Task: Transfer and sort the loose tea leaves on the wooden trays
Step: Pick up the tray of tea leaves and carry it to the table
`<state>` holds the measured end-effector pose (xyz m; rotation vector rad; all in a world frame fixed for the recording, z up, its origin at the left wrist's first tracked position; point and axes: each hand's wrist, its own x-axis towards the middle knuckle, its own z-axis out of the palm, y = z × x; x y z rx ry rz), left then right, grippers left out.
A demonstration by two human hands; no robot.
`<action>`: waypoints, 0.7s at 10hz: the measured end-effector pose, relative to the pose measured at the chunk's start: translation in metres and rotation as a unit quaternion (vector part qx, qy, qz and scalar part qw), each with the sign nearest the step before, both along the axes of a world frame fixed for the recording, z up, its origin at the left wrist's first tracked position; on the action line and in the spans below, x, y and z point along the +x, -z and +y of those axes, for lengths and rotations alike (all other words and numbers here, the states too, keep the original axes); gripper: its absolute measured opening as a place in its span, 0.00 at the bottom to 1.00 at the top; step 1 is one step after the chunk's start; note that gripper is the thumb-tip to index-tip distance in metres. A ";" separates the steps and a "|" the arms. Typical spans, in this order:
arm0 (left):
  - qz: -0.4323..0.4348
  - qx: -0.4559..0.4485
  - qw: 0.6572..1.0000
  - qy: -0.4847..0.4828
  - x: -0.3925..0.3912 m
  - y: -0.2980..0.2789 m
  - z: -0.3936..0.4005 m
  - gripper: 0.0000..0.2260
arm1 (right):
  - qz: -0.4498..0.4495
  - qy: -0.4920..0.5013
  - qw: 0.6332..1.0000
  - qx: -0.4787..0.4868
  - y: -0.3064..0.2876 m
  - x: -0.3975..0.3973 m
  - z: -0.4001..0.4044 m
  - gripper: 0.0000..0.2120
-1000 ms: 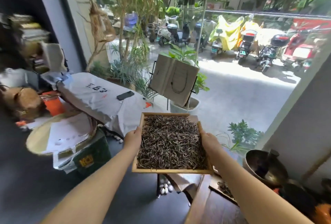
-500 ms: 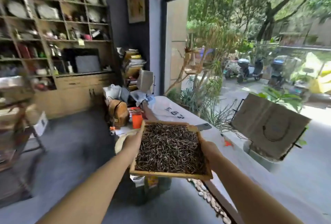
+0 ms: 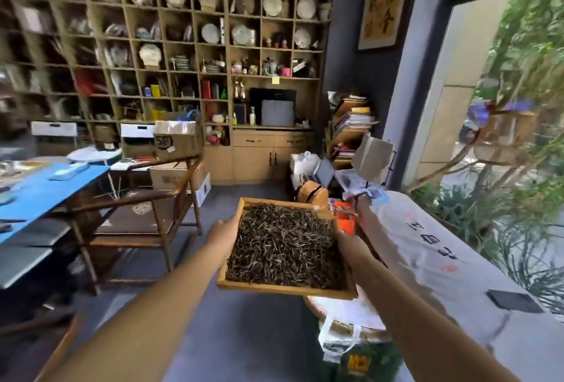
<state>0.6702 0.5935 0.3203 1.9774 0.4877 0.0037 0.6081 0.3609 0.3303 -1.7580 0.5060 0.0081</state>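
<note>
I carry a square wooden tray (image 3: 283, 288) out in front of me, held level above the floor. Dark loose tea leaves (image 3: 285, 246) cover its whole bottom. My left hand (image 3: 221, 233) grips the tray's left rim, thumb on top. My right hand (image 3: 348, 244) grips the right rim, its fingers hidden under the tray. Both arms are stretched forward.
A wooden armchair (image 3: 143, 214) stands to the left, beside a blue-topped table (image 3: 39, 195). A long white-covered table (image 3: 442, 265) runs along the right by the window, a black phone (image 3: 514, 300) on it. Tall shelves (image 3: 171, 46) fill the back wall. Bags and a box (image 3: 357, 342) sit below the tray.
The view has swung left from the window and street to the room's shelves. The tray stays in both hands, held the same way in front of me.
</note>
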 end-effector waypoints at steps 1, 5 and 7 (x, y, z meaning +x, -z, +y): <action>-0.016 -0.038 0.997 -0.060 0.022 -0.005 0.032 0.19 | 0.000 -0.046 0.999 -0.010 -0.004 0.052 0.029 0.32; -0.028 -0.045 0.974 -0.222 0.098 0.005 0.162 0.23 | 0.021 -0.212 0.975 -0.059 0.006 0.232 0.165 0.26; -0.025 -0.053 0.952 -0.300 0.108 0.023 0.240 0.22 | 0.031 -0.295 0.952 -0.073 0.019 0.282 0.258 0.24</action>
